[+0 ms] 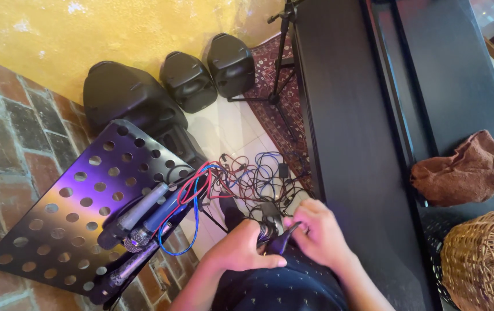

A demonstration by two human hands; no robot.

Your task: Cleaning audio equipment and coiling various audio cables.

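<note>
Perforated stand tray (pixel 57 224) carries microphones (pixel 140 222) and cables (pixel 192 196).

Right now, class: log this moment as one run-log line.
left hand: grips microphone | right hand: pinches black cable at it | beside: perforated music stand holding three microphones | floor: tangled cables

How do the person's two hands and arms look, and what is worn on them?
Both hands, the left hand and the right hand, are bare: no gloves, rings or watch visible. The forearms show no sleeves. Purple light tints them. Below them is dark navy clothing with small pale dots.
</note>
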